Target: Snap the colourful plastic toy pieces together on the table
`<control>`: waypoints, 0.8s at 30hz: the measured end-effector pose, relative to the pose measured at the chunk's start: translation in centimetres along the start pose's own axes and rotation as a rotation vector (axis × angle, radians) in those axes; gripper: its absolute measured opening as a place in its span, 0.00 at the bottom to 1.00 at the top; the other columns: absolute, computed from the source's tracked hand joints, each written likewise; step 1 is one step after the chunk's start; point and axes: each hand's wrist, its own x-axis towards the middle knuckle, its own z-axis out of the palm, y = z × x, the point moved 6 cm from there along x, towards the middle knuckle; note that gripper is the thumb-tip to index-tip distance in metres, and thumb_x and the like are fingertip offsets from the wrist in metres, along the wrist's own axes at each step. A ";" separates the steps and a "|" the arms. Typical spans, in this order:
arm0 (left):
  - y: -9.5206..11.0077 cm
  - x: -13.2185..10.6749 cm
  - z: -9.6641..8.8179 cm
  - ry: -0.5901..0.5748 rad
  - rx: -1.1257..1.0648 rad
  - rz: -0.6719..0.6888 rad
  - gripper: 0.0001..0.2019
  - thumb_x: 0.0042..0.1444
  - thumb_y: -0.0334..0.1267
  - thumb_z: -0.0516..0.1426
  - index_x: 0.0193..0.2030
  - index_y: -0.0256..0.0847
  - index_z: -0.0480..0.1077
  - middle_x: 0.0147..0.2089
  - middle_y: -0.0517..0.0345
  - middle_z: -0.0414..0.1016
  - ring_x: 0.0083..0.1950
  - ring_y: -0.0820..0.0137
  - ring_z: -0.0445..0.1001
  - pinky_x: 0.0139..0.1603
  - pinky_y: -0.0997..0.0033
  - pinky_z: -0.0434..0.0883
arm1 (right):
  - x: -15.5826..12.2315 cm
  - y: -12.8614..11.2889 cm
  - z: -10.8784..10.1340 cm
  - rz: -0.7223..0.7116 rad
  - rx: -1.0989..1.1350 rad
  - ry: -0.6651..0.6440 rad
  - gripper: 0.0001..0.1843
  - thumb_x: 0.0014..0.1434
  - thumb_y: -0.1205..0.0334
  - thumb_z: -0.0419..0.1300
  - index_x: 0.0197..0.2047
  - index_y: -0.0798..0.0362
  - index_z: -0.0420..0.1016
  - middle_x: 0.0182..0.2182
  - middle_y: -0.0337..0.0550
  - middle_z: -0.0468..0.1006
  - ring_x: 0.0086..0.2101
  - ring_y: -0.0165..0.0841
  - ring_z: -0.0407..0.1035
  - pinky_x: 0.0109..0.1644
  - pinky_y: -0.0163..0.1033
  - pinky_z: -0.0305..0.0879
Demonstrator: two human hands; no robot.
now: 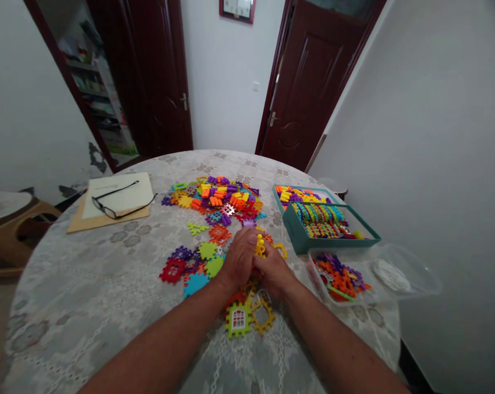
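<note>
My left hand [242,253] and my right hand [272,268] come together over the middle of the table. Between them is a yellow plastic building piece [259,246] with rounded knobs, gripped by both; my fingers hide most of it. Flat toothed building pieces lie under and around the hands: a blue one [196,284], a red window piece [173,270], a lime window piece [238,319] and a yellow frame [263,316]. Beyond the hands is a heap of mixed orange, purple and yellow pieces [218,194].
At the right stand a green box [297,232] of colourful strands, a tray [278,200] of blocks behind it, and a clear plastic container [313,268] with its lid [426,276]. Eyeglasses [115,215] rest on papers [87,200] at the left. A patterned cloth [124,284] covers the round table.
</note>
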 end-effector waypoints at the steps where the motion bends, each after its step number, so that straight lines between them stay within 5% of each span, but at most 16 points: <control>1: 0.3 -0.1 0.1 -0.019 0.009 0.019 0.25 0.76 0.50 0.40 0.50 0.43 0.76 0.52 0.48 0.78 0.57 0.59 0.74 0.63 0.54 0.71 | 0.0 0.1 -0.1 0.015 0.018 0.006 0.22 0.47 0.60 0.75 0.45 0.50 0.78 0.32 0.34 0.76 0.29 0.28 0.67 0.30 0.31 0.65; 8: 0.4 0.2 0.8 -0.055 0.049 -0.002 0.21 0.75 0.47 0.42 0.42 0.45 0.74 0.46 0.50 0.78 0.53 0.60 0.74 0.62 0.57 0.70 | 0.2 0.4 -0.5 -0.057 0.070 0.105 0.17 0.44 0.59 0.76 0.37 0.50 0.78 0.28 0.35 0.77 0.27 0.30 0.67 0.28 0.33 0.65; 15: -1.6 0.1 0.5 0.074 -0.093 -0.238 0.22 0.74 0.52 0.44 0.38 0.44 0.73 0.37 0.55 0.77 0.41 0.63 0.76 0.47 0.63 0.74 | 0.3 0.9 -0.3 0.030 0.082 0.100 0.17 0.46 0.62 0.73 0.41 0.49 0.80 0.30 0.34 0.78 0.27 0.28 0.68 0.25 0.29 0.64; 24: -1.2 0.2 -0.2 0.101 -0.130 -0.246 0.23 0.75 0.50 0.42 0.40 0.43 0.73 0.41 0.54 0.80 0.45 0.64 0.78 0.52 0.63 0.75 | 0.0 0.1 -0.8 0.130 0.143 0.131 0.20 0.45 0.62 0.76 0.43 0.49 0.80 0.31 0.36 0.80 0.30 0.32 0.74 0.28 0.34 0.76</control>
